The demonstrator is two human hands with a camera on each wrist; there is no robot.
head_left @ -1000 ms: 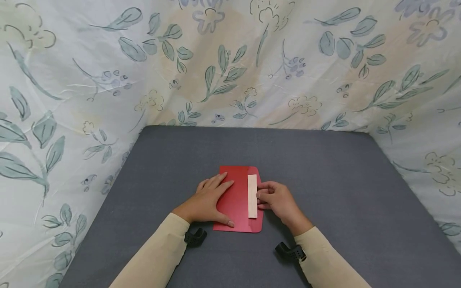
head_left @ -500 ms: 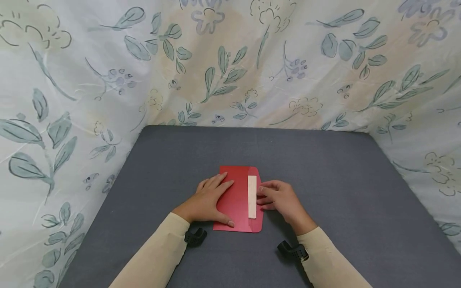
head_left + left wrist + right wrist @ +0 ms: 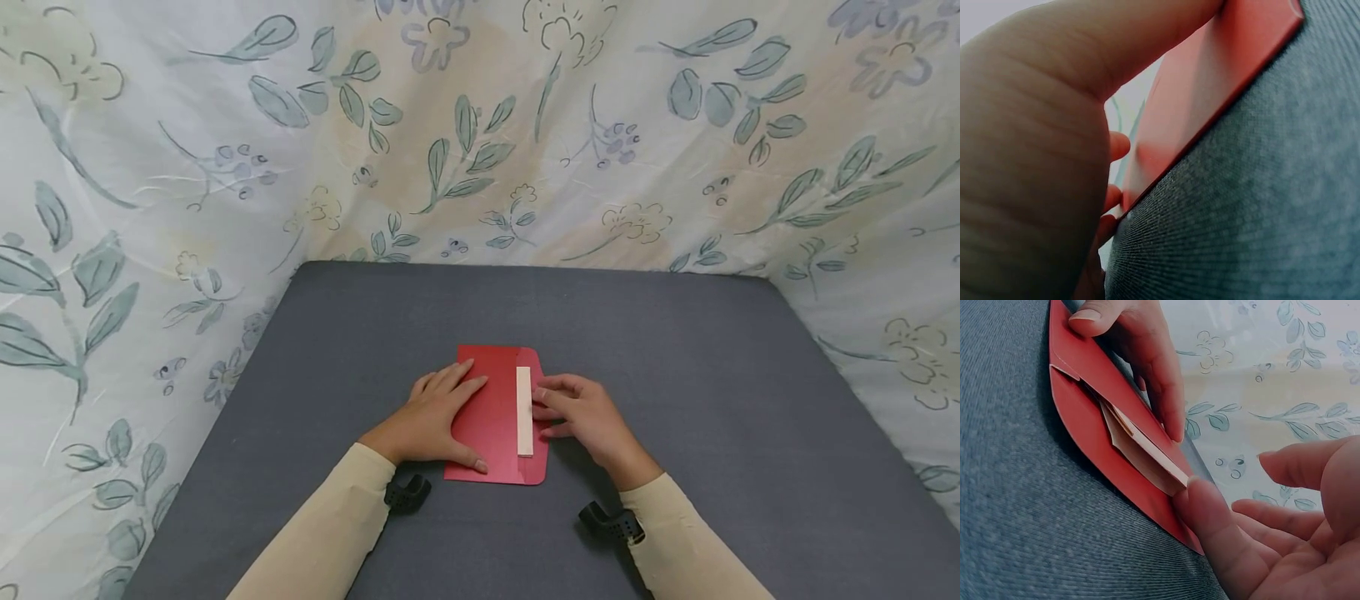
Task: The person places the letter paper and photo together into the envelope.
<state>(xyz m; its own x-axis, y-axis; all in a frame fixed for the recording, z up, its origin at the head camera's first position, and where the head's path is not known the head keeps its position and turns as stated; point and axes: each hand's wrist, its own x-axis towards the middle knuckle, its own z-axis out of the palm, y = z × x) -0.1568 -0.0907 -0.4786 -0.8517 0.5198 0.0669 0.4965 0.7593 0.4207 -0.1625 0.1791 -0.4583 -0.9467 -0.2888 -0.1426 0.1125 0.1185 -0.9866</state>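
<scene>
A red envelope (image 3: pixel 491 417) lies flat on the grey table, its flap (image 3: pixel 542 454) folded out to the right. Out of its mouth sticks a strip of pale folded paper (image 3: pixel 524 412); the rest of the paper is hidden inside. My left hand (image 3: pixel 431 421) rests spread over the envelope's left part, with thumb and fingertips on it. At the paper's outer edge is my right hand (image 3: pixel 585 421), over the flap. In the right wrist view one fingertip (image 3: pixel 1200 497) touches the paper's edge, while the thumb (image 3: pixel 1291 464) stands apart from it.
The dark grey table (image 3: pixel 525 308) spreads around the envelope on all sides. A floral curtain (image 3: pixel 480 133) hangs behind it and along both sides. Each wrist wears a black camera mount (image 3: pixel 611 523).
The pale paper has slid a little left into the envelope, so a narrower strip shows. My right thumb has come off the paper's edge. The left hand has stayed still.
</scene>
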